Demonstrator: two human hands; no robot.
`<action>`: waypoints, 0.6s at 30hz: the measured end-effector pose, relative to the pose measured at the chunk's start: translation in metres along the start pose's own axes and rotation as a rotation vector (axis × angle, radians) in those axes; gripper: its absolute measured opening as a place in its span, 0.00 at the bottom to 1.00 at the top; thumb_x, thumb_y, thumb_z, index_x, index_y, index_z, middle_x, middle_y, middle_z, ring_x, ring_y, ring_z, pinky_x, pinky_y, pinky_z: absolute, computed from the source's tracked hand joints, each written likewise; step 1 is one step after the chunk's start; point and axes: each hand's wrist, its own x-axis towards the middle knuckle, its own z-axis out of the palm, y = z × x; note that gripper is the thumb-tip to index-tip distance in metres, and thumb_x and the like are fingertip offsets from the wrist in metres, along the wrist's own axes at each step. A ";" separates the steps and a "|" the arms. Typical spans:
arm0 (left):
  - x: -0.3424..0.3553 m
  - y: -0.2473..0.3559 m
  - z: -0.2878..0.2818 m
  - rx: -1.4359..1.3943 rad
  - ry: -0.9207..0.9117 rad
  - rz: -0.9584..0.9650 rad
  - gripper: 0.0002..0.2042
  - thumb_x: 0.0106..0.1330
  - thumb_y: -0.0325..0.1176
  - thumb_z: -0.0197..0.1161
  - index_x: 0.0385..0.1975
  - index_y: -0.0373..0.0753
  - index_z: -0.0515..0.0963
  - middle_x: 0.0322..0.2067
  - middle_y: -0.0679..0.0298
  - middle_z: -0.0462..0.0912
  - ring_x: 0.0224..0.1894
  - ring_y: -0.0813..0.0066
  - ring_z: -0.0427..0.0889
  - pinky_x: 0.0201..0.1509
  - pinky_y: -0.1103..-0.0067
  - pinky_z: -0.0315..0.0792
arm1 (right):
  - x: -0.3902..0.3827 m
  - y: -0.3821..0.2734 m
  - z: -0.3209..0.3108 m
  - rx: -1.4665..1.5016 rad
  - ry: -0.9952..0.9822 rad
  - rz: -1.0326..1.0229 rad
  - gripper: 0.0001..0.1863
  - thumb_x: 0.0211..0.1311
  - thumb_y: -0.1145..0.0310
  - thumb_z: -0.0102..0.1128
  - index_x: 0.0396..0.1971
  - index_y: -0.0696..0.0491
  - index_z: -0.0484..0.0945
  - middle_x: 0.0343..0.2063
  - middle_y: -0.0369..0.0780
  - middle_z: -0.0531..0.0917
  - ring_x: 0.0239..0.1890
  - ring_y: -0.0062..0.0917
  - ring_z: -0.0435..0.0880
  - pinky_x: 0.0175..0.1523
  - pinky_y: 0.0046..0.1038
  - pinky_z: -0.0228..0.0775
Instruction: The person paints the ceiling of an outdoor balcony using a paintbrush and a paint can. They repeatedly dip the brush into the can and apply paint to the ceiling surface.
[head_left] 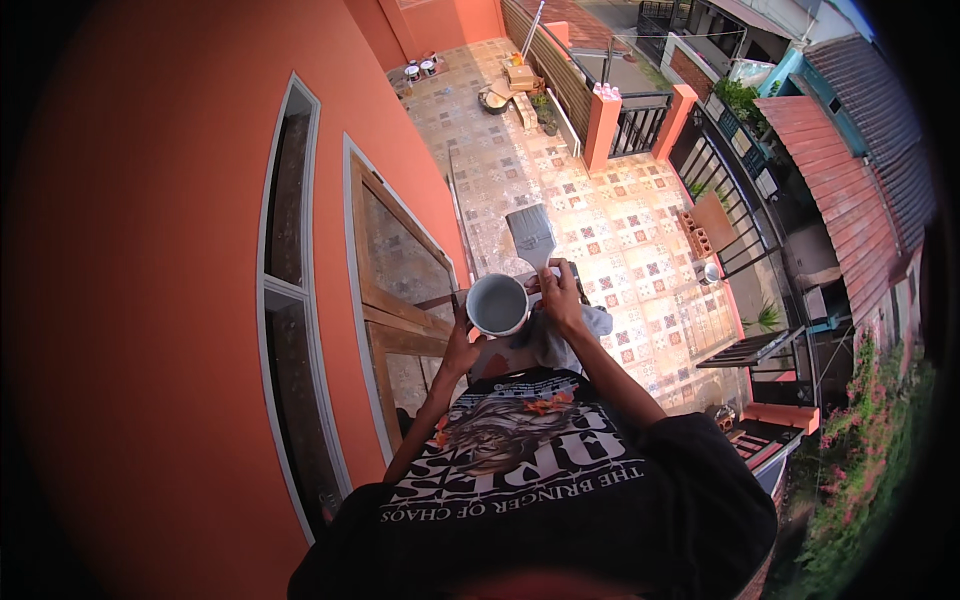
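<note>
My left hand (462,347) is closed on the left side of a white paint pot (527,318) with grey inside. In my right hand (559,292) is a wide paintbrush (531,236), its broad grey head tilted up and away from me, beyond the pot's right rim. The fingers of that hand wrap the handle and hide most of it; whether they touch the pot I cannot tell. A grey cloth (597,321) hangs beside my right wrist. Close on my left rises an orange wall (170,250) with a narrow white-framed window (292,190).
A wooden-framed door or window (372,292) stands left of my arm. Far below spreads a patterned tile floor (640,230), with cardboard boxes (519,78) and several small pots (421,70) at the back. Along the right run a dark metal fence (735,180) and hollow bricks (695,235).
</note>
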 end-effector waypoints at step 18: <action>-0.004 -0.017 0.035 0.209 0.081 -0.040 0.58 0.42 0.38 0.85 0.70 0.36 0.48 0.66 0.53 0.59 0.69 0.54 0.62 0.71 0.65 0.62 | -0.001 -0.009 0.007 -0.068 -0.038 0.071 0.12 0.77 0.65 0.45 0.51 0.56 0.67 0.32 0.40 0.84 0.29 0.20 0.82 0.30 0.20 0.73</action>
